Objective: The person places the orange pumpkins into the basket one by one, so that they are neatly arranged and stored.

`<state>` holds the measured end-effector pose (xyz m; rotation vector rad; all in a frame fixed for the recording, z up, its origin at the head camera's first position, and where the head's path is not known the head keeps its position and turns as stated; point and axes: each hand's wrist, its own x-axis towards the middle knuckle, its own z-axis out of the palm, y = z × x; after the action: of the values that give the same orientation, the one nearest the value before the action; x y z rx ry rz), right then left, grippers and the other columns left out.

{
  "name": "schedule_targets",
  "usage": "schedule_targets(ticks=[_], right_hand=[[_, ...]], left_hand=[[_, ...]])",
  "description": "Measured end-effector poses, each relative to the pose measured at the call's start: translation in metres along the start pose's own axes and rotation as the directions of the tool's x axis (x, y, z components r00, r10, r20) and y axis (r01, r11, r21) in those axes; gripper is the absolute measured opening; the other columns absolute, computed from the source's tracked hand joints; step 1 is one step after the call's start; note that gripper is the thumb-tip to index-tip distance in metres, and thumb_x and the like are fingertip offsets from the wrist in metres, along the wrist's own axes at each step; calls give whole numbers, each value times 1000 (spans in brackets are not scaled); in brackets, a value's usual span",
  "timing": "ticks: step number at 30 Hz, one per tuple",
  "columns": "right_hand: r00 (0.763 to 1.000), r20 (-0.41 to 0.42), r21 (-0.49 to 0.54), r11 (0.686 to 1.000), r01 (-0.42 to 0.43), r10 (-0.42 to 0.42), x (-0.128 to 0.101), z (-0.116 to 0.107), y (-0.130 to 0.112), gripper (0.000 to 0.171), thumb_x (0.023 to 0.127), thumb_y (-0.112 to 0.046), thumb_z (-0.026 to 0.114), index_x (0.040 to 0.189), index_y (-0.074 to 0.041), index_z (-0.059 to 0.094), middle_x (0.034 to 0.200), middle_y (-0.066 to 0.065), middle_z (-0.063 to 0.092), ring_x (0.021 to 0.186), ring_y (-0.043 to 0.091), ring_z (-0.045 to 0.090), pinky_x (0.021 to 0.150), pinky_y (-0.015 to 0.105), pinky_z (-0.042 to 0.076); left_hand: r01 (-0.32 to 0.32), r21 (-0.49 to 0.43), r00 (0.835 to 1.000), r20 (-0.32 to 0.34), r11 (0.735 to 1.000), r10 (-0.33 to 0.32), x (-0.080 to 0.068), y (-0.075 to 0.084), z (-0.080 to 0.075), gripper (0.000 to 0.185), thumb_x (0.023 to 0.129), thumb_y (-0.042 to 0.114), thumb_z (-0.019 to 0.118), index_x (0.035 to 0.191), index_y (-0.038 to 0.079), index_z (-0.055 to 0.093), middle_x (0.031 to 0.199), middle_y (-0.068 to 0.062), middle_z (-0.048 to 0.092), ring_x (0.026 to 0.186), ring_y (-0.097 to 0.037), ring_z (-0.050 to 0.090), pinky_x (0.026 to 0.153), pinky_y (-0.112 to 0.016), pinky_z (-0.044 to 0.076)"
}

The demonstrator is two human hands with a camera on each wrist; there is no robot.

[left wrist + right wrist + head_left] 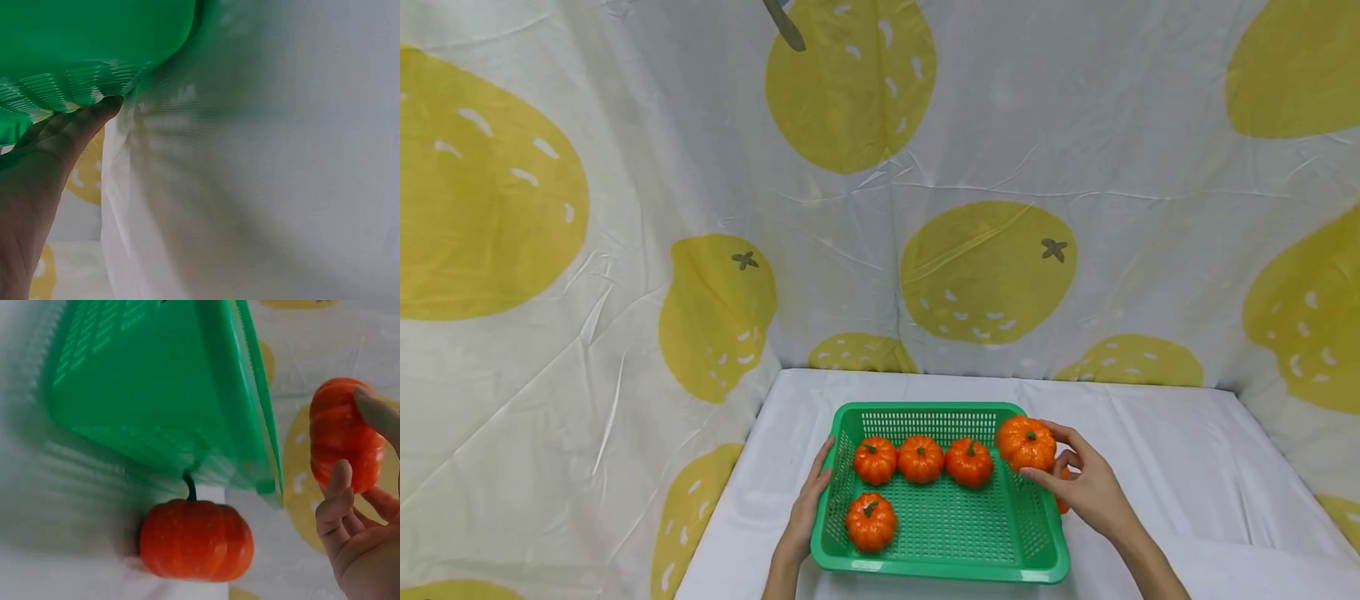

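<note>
Over the right rim of a green plastic basket (955,572), my right hand (1093,487) pinches a small orange pumpkin (1027,443) between thumb and fingers. In the right wrist view the same held pumpkin (344,434) is raised above the basket's rim. Four would be too exact: several pumpkins (921,459) sit in the basket, most in a row at the back and one (871,522) at the front left. My left hand (805,508) rests against the basket's left side, its fingers extended along the wall (69,134).
Another orange pumpkin (197,540) with a green stem stands on the table just outside the basket's right wall, mostly hidden in the head view. A white cloth (1187,475) covers the table. Behind it hangs a curtain (842,283) printed with yellow fruit.
</note>
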<state>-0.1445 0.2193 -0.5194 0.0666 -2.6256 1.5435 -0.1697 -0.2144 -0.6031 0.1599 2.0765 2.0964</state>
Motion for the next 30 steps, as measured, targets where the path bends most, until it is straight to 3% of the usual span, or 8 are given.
schedule_targets(ticks=[4, 10, 14, 15, 17, 21, 24, 30], right_hand=[[998, 56, 19, 1000, -1, 0, 0, 17, -13, 79, 83, -31, 88, 149, -12, 48, 130, 17, 58, 65, 10, 53, 55, 26, 44], [989, 139, 68, 996, -64, 54, -1, 46, -28, 80, 80, -25, 91, 148, -12, 51, 145, 22, 55, 55, 7, 48, 51, 24, 41], [978, 192, 71, 993, -93, 78, -2, 64, -33, 81, 79, -23, 91, 148, -10, 52, 148, 22, 54, 50, 7, 44, 48, 24, 39], [975, 205, 65, 993, -97, 82, -2, 68, -34, 81, 79, -24, 91, 148, -9, 52, 141, 21, 59, 49, 7, 43, 48, 24, 39], [968, 229, 51, 992, -118, 104, -1, 75, -35, 84, 78, -25, 92, 149, -8, 50, 113, 17, 69, 48, 7, 40, 48, 23, 37], [964, 246, 41, 993, -112, 98, 1, 87, -32, 86, 77, -28, 93, 148, -5, 51, 107, 13, 70, 48, 6, 37, 47, 23, 36], [966, 246, 29, 996, -85, 76, 2, 95, -30, 83, 75, -28, 94, 144, -5, 54, 132, 16, 66, 48, 6, 38, 47, 23, 38], [959, 268, 11, 995, -99, 92, 1, 106, -30, 82, 70, -26, 96, 141, -5, 60, 131, 18, 67, 51, 9, 42, 48, 24, 41]], left_hand=[[-3, 2, 1000, 1, 1000, 3, 0, 0, 0, 54, 112, 44, 30, 165, 37, 20, 176, 0, 7, 162, -33, -1, 125, -68, -3], [-6, -7, 1000, 3, 1000, 6, 0, 0, 0, 54, 112, 44, 30, 165, 37, 21, 176, 0, 7, 162, -32, -1, 125, -67, -4], [-6, -9, 1000, 1, 1000, 6, 1, -1, 0, 54, 112, 44, 30, 165, 38, 22, 176, 1, 8, 162, -32, 0, 125, -67, -3], [-8, -9, 1000, 0, 1000, 8, 1, -2, 0, 54, 112, 44, 30, 165, 38, 22, 176, 1, 8, 162, -32, 0, 125, -67, -3], [-9, -12, 1000, 1, 1000, 9, 2, -2, 0, 53, 112, 44, 30, 165, 38, 22, 176, 1, 8, 162, -32, 0, 125, -67, -3], [-13, -17, 1000, 2, 1000, 13, 3, -3, 0, 53, 112, 44, 31, 164, 39, 22, 176, 2, 9, 162, -31, 0, 125, -67, -3], [-16, -19, 1000, 2, 1000, 16, 3, -3, -1, 53, 112, 43, 30, 165, 39, 22, 176, 1, 9, 162, -31, 0, 125, -67, -3], [-14, -6, 1000, -2, 1000, 14, 2, -4, -1, 53, 112, 44, 30, 164, 39, 22, 176, 1, 9, 162, -32, 1, 125, -67, -2]])
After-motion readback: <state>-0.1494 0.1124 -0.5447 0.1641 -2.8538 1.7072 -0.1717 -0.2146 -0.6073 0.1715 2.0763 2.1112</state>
